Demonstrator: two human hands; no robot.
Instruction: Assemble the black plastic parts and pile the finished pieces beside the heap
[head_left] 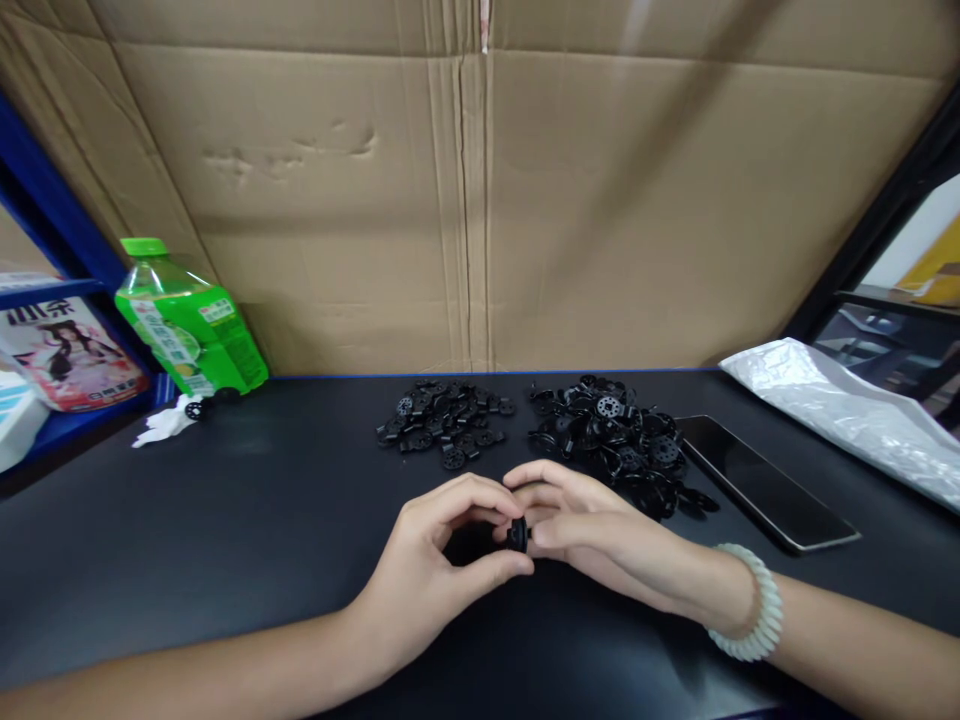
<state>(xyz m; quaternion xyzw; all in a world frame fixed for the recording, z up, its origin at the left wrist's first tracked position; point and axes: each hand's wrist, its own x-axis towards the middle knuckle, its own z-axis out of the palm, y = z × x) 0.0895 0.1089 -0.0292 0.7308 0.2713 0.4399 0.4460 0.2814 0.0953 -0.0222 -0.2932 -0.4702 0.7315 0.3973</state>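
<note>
Between my two hands, above the black tabletop, is a small round black plastic part (517, 535) with a short stem. My left hand (450, 550) pinches its rim between thumb and fingers. From the other side, my right hand (577, 525) presses its thumb and fingers on the same part; its fingertips are partly hidden. Just beyond the hands lie two heaps of black plastic pieces: a left heap (442, 420) of small parts with tabs, and a right heap (611, 430) of perforated round discs.
A phone (765, 485) lies to the right, with a silvery plastic bag (847, 410) behind it. On the left stand a green bottle (195, 325), a crumpled white tissue (165, 422) and a blue shelf with a printed tub (71, 355). A cardboard wall (337, 200) closes off the back.
</note>
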